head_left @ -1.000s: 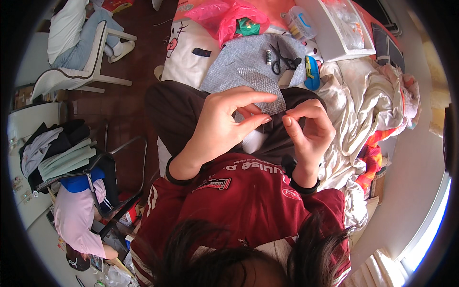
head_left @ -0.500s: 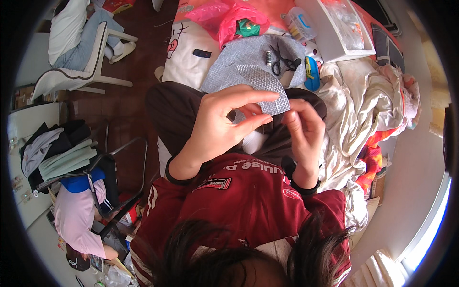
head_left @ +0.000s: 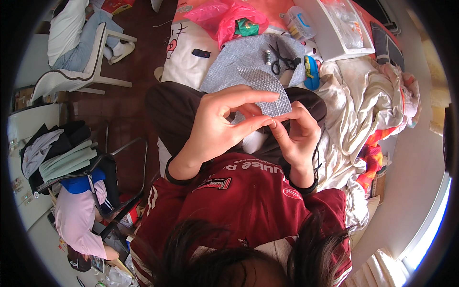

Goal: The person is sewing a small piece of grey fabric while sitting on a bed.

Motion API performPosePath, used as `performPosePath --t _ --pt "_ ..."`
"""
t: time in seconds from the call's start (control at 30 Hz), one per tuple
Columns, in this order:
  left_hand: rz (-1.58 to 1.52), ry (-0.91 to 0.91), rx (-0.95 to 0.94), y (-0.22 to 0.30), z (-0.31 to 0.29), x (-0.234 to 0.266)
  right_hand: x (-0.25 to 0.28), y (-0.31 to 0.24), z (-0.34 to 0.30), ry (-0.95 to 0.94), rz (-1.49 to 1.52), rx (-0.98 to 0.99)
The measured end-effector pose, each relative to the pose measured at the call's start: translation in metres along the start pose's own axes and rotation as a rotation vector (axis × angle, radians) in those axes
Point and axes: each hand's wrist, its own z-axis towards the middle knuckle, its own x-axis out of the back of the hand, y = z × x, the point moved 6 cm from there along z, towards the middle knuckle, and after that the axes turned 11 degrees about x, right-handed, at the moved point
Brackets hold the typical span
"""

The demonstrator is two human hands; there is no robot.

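I see the left hand (head_left: 211, 120) holding a grey woven fabric scrap (head_left: 273, 86) above the crossed legs (head_left: 168, 109). The right hand (head_left: 300, 138) is curled at the scrap's near edge; whether it grips, I cannot tell.

Rough woven cloth piece (head_left: 274, 86), glossy plastic bag (head_left: 216, 20)
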Motion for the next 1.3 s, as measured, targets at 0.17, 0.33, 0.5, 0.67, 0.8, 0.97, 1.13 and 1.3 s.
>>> performPosePath --t 0.17,0.33,0.5,0.67,0.8,0.97,1.13,1.3 --pt "-0.020 -0.006 0.000 -0.0015 -0.0008 0.0021 -0.0027 0.0018 -0.0012 0.006 0.061 -0.010" --pt "-0.032 -0.004 -0.011 0.0004 -0.0014 0.0026 -0.0030 0.0020 -0.0013 -0.005 0.081 0.000" --pt "-0.035 -0.003 -0.012 -0.0004 -0.0019 0.0035 -0.0038 0.0021 -0.0008 -0.006 0.083 0.009" --pt "-0.045 0.010 0.016 0.0000 -0.0020 0.0032 -0.0027 0.0034 -0.0015 -0.019 0.041 0.056" --pt "-0.053 -0.004 0.019 0.0017 -0.0019 0.0015 -0.0016 0.0030 -0.0021 0.008 0.059 0.077" --pt "-0.037 -0.024 -0.002 -0.0010 -0.0017 0.0019 -0.0031 0.0058 -0.0044 0.038 0.101 0.060" --pt "-0.021 -0.019 0.020 -0.0023 -0.0014 0.0010 -0.0036 0.0090 -0.0066 0.057 0.148 0.010" --pt "-0.045 -0.032 0.018 -0.0018 -0.0017 0.0007 -0.0033 0.0079 -0.0062 0.058 0.155 0.020"
